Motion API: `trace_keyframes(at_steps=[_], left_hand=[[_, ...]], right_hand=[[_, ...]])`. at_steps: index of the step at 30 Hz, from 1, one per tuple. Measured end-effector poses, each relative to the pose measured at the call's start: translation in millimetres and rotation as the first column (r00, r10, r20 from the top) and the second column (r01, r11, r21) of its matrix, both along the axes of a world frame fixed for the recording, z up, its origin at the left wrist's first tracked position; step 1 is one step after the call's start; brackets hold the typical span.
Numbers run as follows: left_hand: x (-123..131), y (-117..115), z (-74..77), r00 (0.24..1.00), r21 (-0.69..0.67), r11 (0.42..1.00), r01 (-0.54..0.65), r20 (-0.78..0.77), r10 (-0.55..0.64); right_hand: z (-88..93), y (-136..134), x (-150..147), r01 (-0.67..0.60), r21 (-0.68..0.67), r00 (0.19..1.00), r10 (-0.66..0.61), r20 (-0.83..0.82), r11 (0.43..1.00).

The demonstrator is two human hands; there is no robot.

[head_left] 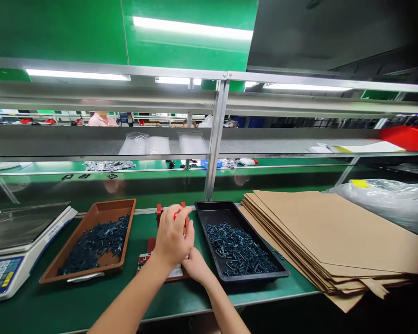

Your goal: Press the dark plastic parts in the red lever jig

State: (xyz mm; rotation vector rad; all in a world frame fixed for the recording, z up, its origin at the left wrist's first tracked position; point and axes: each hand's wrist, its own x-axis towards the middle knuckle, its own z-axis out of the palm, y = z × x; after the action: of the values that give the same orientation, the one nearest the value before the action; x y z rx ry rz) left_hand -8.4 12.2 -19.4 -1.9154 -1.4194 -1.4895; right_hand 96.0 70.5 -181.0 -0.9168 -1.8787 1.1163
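My left hand [174, 235] is raised over a red-brown bench fixture [159, 211], its fingers curled round a red handle [176, 215] that shows only in part. Lower down, my right hand [195, 265] is closed at the fixture's base, close under my left hand. Its fingertips are hidden, and so is whatever they hold. On the left stands a brown tray [90, 211] with many flat dark blue pieces. To the right, a black tray [216, 208] holds many small, narrow dark blue parts.
A white digital scale [28, 260] stands at far left. Stacked brown cardboard sheets [320, 232] lie right of the black tray, with clear plastic wrapping [397, 199] behind them. A metal post [216, 144] and a shelf [282, 139] rise behind the bench. A person [102, 119] is in the background.
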Motion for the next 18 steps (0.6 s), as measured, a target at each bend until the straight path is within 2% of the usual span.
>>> trace_keyframes(at_steps=[2, 5, 7, 8, 9, 11, 14, 16, 18], left_hand=[[-7, 20, 20.2, 0.999, -0.066, 0.997, -0.050, 0.008, 0.050], [-16, 44, 46.4, 0.996, -0.240, 0.970, -0.038, 0.068, 0.056], [-20, 46, 50.2, 0.997, -0.283, 0.959, -0.006, 0.073, 0.027], [-22, 42, 45.6, 0.998, -0.272, 0.962, 0.001, 0.065, 0.018], [-25, 36, 36.4, 0.998, -0.248, 0.969, 0.000, 0.055, 0.014], [-34, 18, 4.3, 0.998, -0.191, 0.981, -0.013, 0.054, 0.024], [-57, -7, -64.2, 0.989, -0.190, 0.979, -0.078, 0.112, 0.101], [-76, -19, -107.8, 0.984, -0.329, 0.938, -0.106, 0.099, 0.146], [-90, -26, -140.0, 0.984, -0.518, 0.851, -0.090, 0.084, 0.155]], right_hand=[[-5.0, 2, 0, -0.014, -0.004, 0.999, 0.014, 0.037, 1.000], [-10.5, 3, -1, 0.014, -0.002, 0.999, -0.014, 0.042, 1.000], [-12.2, 3, -1, 0.013, -0.015, 0.999, -0.012, 0.030, 1.000], [-12.4, 2, 0, 0.001, -0.019, 1.000, -0.001, 0.021, 1.000], [-12.4, 0, 1, -0.005, -0.017, 1.000, 0.006, 0.012, 1.000], [-11.8, -4, 2, -0.002, 0.009, 1.000, 0.002, -0.024, 1.000], [-11.3, -12, 4, 0.035, 0.065, 0.993, -0.027, -0.115, 0.997], [-11.6, -17, 4, 0.058, 0.120, 0.992, -0.043, -0.121, 0.991], [-12.8, -21, 2, 0.087, 0.183, 0.995, -0.078, -0.055, 0.979]])
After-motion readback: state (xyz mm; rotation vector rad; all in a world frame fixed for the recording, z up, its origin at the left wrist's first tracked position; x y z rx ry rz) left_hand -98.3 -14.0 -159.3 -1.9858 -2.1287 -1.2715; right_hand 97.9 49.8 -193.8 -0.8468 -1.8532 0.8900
